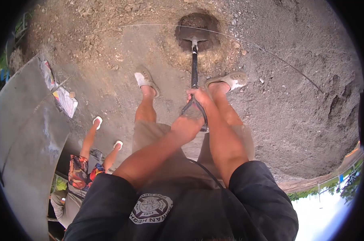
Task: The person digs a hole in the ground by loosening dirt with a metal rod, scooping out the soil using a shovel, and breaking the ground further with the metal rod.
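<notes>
A shovel with a dark shaft and a split, triangular handle points away from me. Its wide blade rests inside a round hole dug in the brown soil. My left hand is closed at the end grip of the handle, slightly blurred. Farther up, my right hand wraps round the lower shaft where the handle splits. My feet in light clogs stand on either side of the shaft.
A thin string stretches across the hole and over the ground. Rough grey soil lies to the right. At left are a grey sheet, a printed bag and another person in a patterned shirt.
</notes>
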{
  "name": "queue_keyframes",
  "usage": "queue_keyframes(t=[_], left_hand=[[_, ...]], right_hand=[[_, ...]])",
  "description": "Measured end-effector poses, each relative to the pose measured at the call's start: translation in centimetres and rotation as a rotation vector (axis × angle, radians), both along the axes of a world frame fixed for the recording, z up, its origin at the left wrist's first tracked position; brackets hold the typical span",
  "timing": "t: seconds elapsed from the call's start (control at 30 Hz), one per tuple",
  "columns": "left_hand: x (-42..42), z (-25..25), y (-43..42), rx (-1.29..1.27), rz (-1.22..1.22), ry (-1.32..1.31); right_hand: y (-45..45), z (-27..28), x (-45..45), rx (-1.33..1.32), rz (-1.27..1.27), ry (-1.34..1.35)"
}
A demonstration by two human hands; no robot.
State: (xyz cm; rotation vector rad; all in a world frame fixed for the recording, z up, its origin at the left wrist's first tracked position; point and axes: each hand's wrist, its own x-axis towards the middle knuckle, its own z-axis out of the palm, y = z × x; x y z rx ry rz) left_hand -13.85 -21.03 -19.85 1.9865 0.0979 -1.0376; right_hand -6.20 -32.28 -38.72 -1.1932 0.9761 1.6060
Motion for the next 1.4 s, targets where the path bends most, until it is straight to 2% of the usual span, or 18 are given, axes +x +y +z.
queue_keyframes(t=[0.1,0.2,0.27,0.33,0.4,0.5,0.63,0.77,0.9,0.97,1.1,1.2,1.3,1.4], left_hand=[[0.1,0.3,-0.1,-0.006,0.017,-0.002],[-0.5,-0.3,-1.0,0.019,-0.011,-0.078],[-1.9,0.6,-2.5,-0.066,-0.021,0.012],[-0.5,-0.5,-0.9,-0.074,-0.048,0.042],[0.4,-0.7,-0.5,-0.103,-0.103,0.090],[0.7,-0.5,-0.1,-0.176,-0.046,0.138],[0.7,0.0,0.6,-0.051,-0.029,0.026],[-3.5,0.4,-2.7,0.034,-0.025,-0.050],[-5.9,-1.7,-6.5,0.031,0.055,-0.081],[-5.7,-1.2,-6.9,0.011,0.029,-0.063],[-5.0,-1.7,-6.1,0.011,0.046,-0.134],[-5.2,-2.0,-6.6,0.022,0.003,-0.155],[-5.2,-2.2,-6.7,0.011,-0.011,-0.089],[-5.6,-2.6,-6.3,0.023,0.036,-0.122]], right_hand=[[0.7,1.9,0.8,0.021,0.094,-0.057],[-0.2,1.0,0.5,0.076,0.134,-0.118],[-2.4,2.3,-1.8,0.035,0.047,-0.058],[-0.6,1.2,0.0,0.076,-0.031,-0.044],[0.3,0.5,0.9,0.066,0.023,-0.054],[-0.6,1.1,-0.1,-0.008,0.140,-0.073],[0.9,2.1,0.7,-0.044,0.126,-0.138],[-0.8,2.7,-1.9,0.000,0.058,-0.177],[-3.1,2.0,-3.4,0.050,-0.006,-0.153],[-3.4,1.9,-2.6,0.051,-0.015,-0.130],[-2.2,1.3,-1.3,-0.022,0.183,-0.068],[1.0,-1.5,2.0,-0.271,0.265,0.111],[3.0,-6.8,3.5,-0.276,0.245,-0.048],[3.2,-12.7,4.5,-0.163,0.178,0.067]])
